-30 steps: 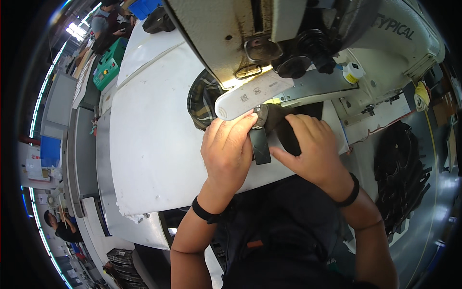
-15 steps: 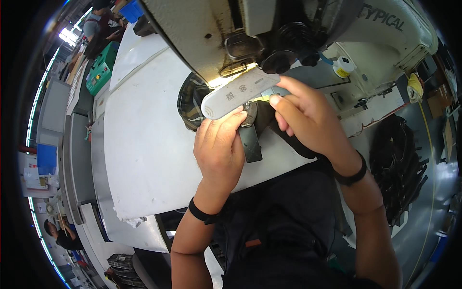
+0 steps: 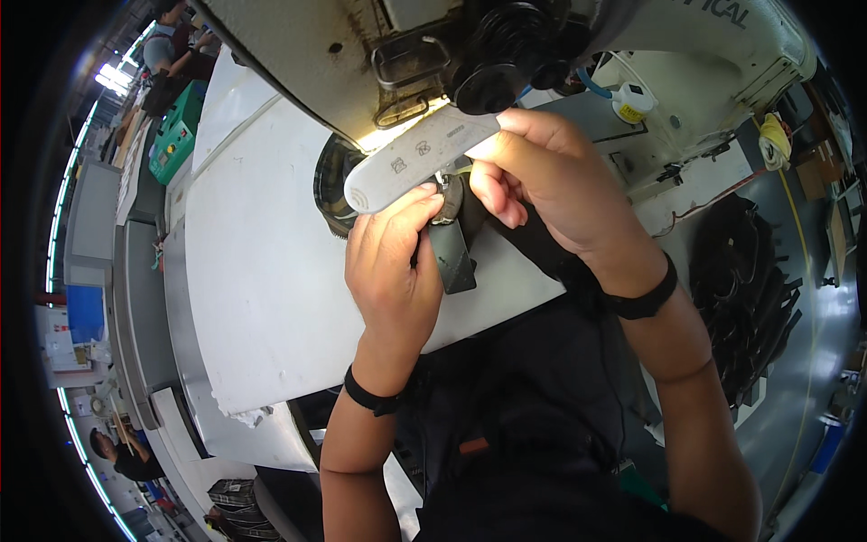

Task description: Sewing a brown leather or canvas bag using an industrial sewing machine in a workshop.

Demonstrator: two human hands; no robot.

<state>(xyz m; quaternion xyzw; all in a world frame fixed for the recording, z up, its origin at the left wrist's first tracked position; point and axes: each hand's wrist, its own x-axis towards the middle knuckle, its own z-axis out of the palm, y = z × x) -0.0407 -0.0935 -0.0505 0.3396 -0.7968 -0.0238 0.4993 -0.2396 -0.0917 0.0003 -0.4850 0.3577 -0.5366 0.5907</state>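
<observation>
Under the head of a sewing machine [image 3: 334,50], a dark garment piece [image 3: 542,248] lies at the stitching spot, with a round plaid part [image 3: 336,185] on its left. My left hand [image 3: 393,266] holds the cloth close to the presser foot [image 3: 442,183]; its fingertips are partly hidden below a long grey guard [image 3: 415,158]. Beside that thumb hangs a flat dark strip [image 3: 454,257]. My right hand [image 3: 560,176] pinches with thumb and index at the guard's right end, the other fingers curled. What sits in the pinch is hidden.
A white tabletop [image 3: 262,298] spreads to the left. At the right are a small white bottle [image 3: 632,102], a yellow cloth [image 3: 774,142] and a pile of dark pieces [image 3: 741,289]. A green box [image 3: 178,131] stands far left; people [image 3: 167,50] work beyond.
The view has shifted, so the machine and hands appear farther up and left. My right thumb has come up closer to the guard's right end. The left hand stays at the cloth.
</observation>
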